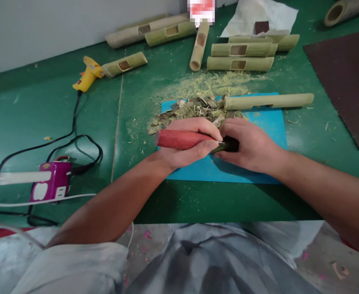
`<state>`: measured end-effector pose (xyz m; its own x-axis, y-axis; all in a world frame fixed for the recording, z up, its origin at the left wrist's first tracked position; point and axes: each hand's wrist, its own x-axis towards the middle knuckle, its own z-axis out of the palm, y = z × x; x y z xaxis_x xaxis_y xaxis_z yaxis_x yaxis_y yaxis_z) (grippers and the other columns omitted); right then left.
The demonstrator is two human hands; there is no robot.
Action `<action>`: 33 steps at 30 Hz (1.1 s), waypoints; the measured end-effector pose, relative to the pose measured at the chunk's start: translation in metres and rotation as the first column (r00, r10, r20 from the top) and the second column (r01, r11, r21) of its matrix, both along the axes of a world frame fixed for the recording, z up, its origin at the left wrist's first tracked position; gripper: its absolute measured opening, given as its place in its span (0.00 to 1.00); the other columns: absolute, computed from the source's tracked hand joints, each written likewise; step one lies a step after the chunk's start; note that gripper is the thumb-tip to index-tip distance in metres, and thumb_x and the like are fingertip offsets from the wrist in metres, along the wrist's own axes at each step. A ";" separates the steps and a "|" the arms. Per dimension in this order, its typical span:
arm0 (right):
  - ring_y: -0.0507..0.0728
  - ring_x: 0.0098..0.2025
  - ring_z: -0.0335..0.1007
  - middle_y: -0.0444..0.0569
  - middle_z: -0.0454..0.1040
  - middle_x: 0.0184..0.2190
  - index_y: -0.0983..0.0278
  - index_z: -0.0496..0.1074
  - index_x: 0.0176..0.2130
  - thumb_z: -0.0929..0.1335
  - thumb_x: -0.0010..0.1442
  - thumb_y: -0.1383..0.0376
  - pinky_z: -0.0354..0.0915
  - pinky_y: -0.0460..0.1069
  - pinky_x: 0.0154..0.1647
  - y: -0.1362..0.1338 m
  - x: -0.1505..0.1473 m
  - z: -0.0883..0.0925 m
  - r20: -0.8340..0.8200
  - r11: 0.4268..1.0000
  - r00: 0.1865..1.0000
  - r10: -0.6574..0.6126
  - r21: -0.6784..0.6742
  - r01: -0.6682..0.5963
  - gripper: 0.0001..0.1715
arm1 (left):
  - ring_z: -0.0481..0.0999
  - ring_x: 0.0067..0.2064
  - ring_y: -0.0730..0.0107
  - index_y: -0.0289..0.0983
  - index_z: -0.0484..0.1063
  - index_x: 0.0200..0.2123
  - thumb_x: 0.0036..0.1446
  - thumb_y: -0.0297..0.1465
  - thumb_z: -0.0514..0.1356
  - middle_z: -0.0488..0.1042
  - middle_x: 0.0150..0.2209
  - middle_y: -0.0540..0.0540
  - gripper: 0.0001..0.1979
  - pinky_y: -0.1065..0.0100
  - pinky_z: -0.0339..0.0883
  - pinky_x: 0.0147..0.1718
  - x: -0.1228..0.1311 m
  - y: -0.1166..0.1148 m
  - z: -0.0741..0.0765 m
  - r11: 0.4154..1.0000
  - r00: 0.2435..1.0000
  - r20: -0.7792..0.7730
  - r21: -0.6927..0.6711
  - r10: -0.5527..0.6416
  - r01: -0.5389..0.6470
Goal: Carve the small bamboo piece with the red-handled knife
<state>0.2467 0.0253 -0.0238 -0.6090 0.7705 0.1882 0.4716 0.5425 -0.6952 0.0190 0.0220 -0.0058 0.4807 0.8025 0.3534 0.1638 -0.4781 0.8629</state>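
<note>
My left hand (182, 156) is wrapped around a red wooden-handled carving knife (179, 139), its handle pointing left and only a sliver of metal showing near the fingertips. Close against it, my right hand (254, 143) grips a dark green piece of bamboo (230, 144); much of the piece is hidden by my fingers. The metal tip lies at the near end of that piece, but whether it touches I cannot tell. Both hands are above a blue mat (243, 173). Just behind them is a heap of bamboo chips (194, 108).
A bamboo tube (268, 101) lies across the mat's far edge. Farther back are several notched tubes (240, 63) and sawdust (216, 81). To the left are a yellow hot glue gun (87, 77), a purple power socket (54, 179) and loose cords. A brown sheet (347, 85) lies right.
</note>
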 end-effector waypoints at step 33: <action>0.57 0.34 0.59 0.45 0.68 0.32 0.57 0.64 0.34 0.73 0.59 0.62 0.54 0.54 0.38 0.000 -0.001 -0.001 -0.019 1.000 1.000 0.001 0.010 -0.001 0.12 | 0.88 0.40 0.66 0.43 0.84 0.36 0.68 0.44 0.66 0.88 0.38 0.47 0.13 0.63 0.83 0.43 0.002 0.000 -0.003 0.997 0.999 0.037 0.081 0.006 -0.009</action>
